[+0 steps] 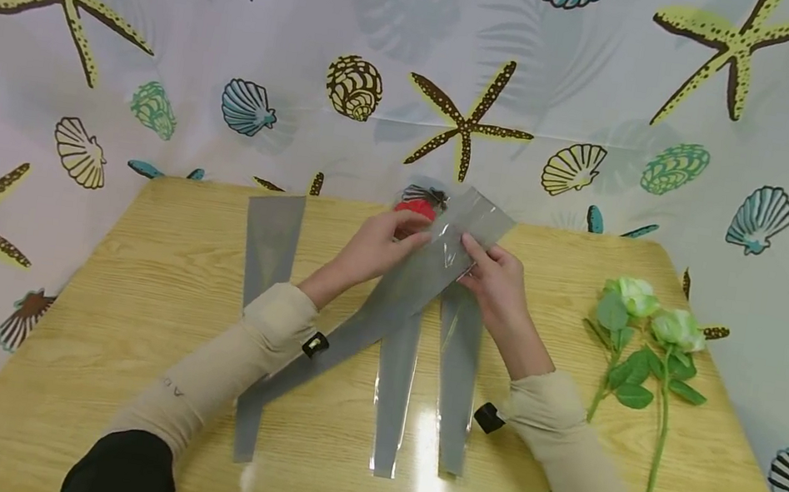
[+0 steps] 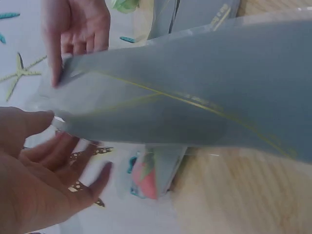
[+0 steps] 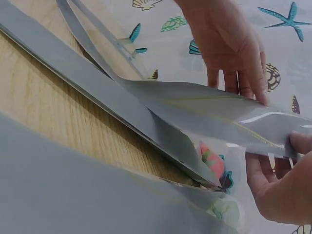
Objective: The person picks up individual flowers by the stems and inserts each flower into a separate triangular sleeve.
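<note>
A grey, tapered clear-fronted flower sleeve lies diagonally in the air between both hands, its wide end up and to the right. My right hand pinches the right edge near that end, thumb on top and fingers beneath. At the opposite edge, my left hand holds the film between thumb and fingers, as the left wrist view also shows with the left hand close by. Under the raised sleeve, a red rose shows at the top of another grey sleeve; its lower part is hidden.
Another grey sleeve lies left on the wooden table, and one more lies right of the middle. Two pale green artificial roses with leafy stems lie at the right. A shell-and-starfish cloth hangs behind.
</note>
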Available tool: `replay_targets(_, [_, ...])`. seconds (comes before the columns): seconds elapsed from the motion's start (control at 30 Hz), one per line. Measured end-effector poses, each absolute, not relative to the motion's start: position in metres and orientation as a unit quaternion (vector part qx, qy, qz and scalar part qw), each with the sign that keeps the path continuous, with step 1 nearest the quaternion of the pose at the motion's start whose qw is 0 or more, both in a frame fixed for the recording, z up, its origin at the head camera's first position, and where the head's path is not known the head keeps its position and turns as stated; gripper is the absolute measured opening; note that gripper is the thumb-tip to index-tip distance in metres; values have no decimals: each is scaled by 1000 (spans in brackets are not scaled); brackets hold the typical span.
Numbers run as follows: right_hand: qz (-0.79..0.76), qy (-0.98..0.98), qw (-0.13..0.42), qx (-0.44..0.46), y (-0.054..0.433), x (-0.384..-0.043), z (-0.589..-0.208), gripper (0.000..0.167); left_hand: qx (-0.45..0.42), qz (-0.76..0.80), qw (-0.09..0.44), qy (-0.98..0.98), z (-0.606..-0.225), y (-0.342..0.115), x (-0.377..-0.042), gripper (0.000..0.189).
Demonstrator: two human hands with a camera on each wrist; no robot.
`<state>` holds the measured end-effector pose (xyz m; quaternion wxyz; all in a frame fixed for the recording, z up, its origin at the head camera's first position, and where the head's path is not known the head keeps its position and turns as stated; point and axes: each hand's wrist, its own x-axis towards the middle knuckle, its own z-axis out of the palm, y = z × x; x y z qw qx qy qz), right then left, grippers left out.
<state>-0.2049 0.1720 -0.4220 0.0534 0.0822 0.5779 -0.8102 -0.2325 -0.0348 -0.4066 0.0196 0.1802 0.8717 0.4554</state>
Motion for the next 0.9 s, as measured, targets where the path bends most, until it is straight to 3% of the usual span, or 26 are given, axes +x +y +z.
replay_targets(0.37, [-831, 547, 18, 100, 199, -192, -423, 4, 185, 530, -40, 826, -413, -18, -230, 20])
replay_targets(0.6, [-835, 539, -13, 113, 207, -193, -425, 9, 220, 492, -76, 839, -407, -6, -233, 31])
replay_targets(0.77, [-823, 556, -43, 109, 207, -192, -428, 7, 312, 385, -136, 858, -391, 0, -234, 44])
replay_targets(0.9, [-805, 583, -61, 94, 206, -192, -430, 4, 387, 295, -179, 855, -373, 6, -240, 39])
